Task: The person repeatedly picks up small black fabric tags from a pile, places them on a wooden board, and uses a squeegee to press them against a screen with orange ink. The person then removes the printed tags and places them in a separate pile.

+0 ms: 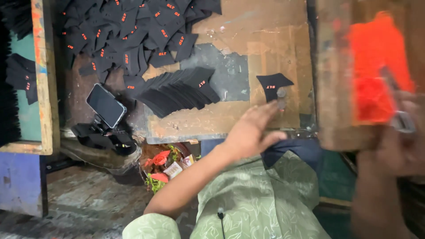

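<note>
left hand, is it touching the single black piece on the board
Touching: the head view shows the left hand's fingertips on the lower edge of the black piece, with no gap.

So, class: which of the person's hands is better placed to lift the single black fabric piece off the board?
Left. The left hand is open, fingertips beside the single black piece; the right hand grips a frame.

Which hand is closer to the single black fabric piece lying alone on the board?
Left. The left hand reaches just below the single black fabric piece, fingertips almost touching. The right hand is far off by the orange-stained frame.
</note>
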